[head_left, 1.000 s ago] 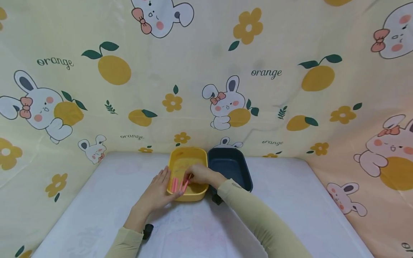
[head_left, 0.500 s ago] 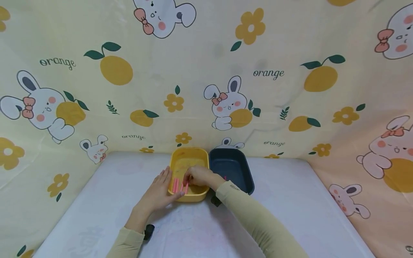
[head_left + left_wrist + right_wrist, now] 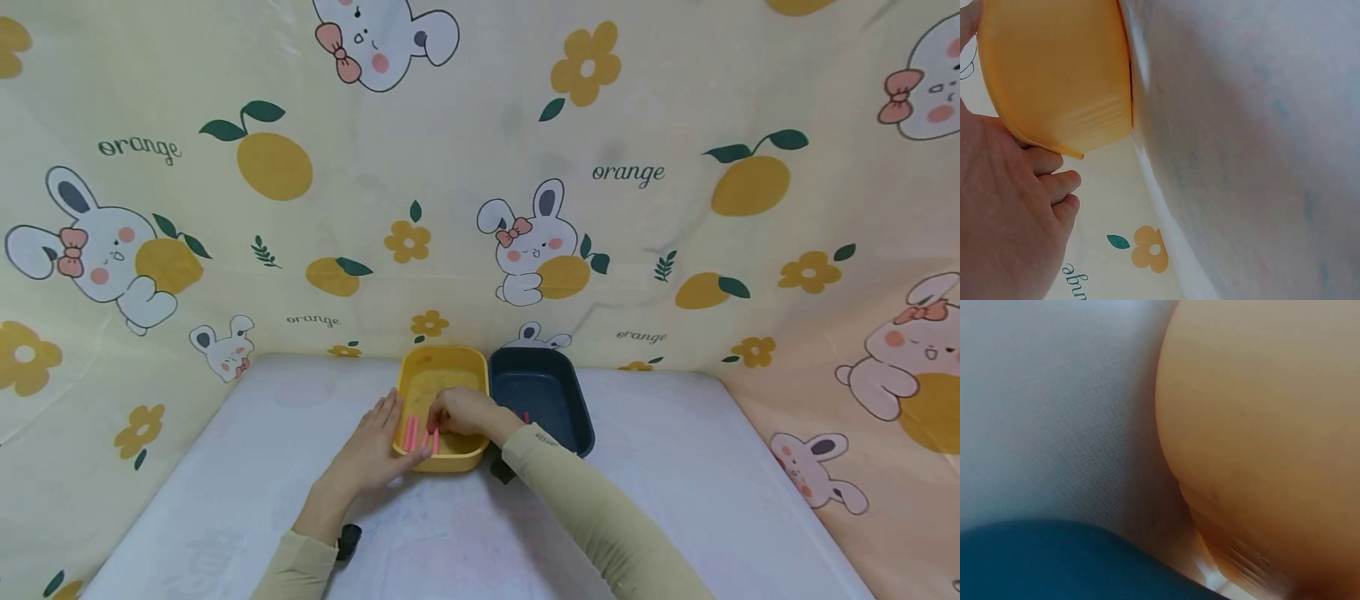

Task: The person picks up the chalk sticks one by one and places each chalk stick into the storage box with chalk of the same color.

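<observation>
A yellow plastic bin [image 3: 450, 465] stands on the table, with a few short pink sticks [image 3: 411, 433] lying side by side near its front left corner. My right hand [image 3: 461, 410] reaches into it from the right and pinches a pink stick [image 3: 436, 442] between thumb and fingers. Along the bin's left side rests my left hand [image 3: 367, 450], fingers extended at the rim and thumb over the front corner. The left wrist view has the left hand's fingers [image 3: 1060, 184] at the edge of the yellow wall. In the right wrist view, the fingers are hidden.
A dark blue bin [image 3: 583, 400] sits against the yellow bin's right side, a bit of pink showing inside it beside my sleeve. A white cloth [image 3: 675, 483] covers the table. Patterned fabric [image 3: 450, 167] rises behind and at both sides.
The pink stick at my right fingertips has turned from slanted to nearly upright in the head view. My right hand has shifted slightly; the left hand keeps its place on the bin.
</observation>
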The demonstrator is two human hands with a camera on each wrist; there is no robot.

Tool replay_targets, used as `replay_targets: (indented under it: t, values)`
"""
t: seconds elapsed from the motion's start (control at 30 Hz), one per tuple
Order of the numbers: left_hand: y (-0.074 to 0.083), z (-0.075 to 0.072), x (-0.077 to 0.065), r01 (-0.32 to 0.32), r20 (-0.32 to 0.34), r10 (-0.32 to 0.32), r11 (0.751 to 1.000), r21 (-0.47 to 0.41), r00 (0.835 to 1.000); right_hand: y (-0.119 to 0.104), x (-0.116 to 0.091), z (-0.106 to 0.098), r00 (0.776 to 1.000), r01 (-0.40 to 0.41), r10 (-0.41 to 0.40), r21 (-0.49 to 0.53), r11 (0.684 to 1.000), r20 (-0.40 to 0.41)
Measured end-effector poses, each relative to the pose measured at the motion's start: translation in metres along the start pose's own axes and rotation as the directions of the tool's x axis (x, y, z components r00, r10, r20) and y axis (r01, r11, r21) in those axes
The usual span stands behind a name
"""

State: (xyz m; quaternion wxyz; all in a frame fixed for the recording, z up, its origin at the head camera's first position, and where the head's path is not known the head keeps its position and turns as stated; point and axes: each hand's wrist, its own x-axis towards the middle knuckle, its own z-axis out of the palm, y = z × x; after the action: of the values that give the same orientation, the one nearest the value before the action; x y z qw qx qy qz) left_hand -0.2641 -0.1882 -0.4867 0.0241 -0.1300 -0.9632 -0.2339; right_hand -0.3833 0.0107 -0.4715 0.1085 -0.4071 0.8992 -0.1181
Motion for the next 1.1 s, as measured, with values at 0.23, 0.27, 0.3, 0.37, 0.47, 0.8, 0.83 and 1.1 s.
replay_targets:
  t: [0.23, 0.27, 0.3, 0.37, 0.47, 0.8, 0.83, 1.1]
  values:
    - [0.000, 0.000, 0.000, -0.018, 0.001, 0.018, 1.000, 0.019, 1.000, -0.001, -0.002, 0.000, 1.000, -0.017, 0.017, 0.017, 1.000, -0.011]
    - [0.000, 0.000, 0.001, -0.019, 0.001, 0.019, 1.000, 0.018, 1.000, -0.001, -0.003, 0.000, 1.000, -0.019, 0.019, 0.023, 1.000, -0.010]
    - [0.000, 0.000, 0.001, -0.020, 0.001, 0.020, 1.000, 0.017, 1.000, -0.001, -0.003, 0.000, 1.000, -0.017, 0.017, 0.024, 1.000, -0.011]
    - [-0.001, 0.000, 0.001, -0.016, 0.004, 0.016, 1.000, 0.016, 1.000, 0.000, -0.003, 0.000, 1.000, -0.009, 0.009, 0.026, 1.000, -0.014]
    - [-0.002, 0.001, 0.003, -0.007, 0.008, 0.007, 1.000, 0.015, 1.000, 0.001, -0.003, -0.001, 1.000, 0.006, -0.005, 0.031, 0.999, -0.019]
    - [-0.010, -0.002, 0.009, -0.016, 0.016, 0.016, 0.999, 0.028, 1.000, 0.000, -0.010, -0.014, 0.996, 0.058, -0.055, 0.045, 0.997, -0.075]
    - [-0.011, -0.003, 0.010, -0.015, 0.016, 0.014, 0.999, 0.029, 1.000, -0.001, -0.012, -0.016, 0.995, 0.057, -0.053, 0.051, 0.997, -0.084]
    - [-0.016, -0.009, 0.011, 0.014, -0.001, -0.014, 0.999, 0.033, 1.000, -0.009, -0.032, -0.029, 0.985, 0.048, -0.032, 0.090, 0.995, -0.171]
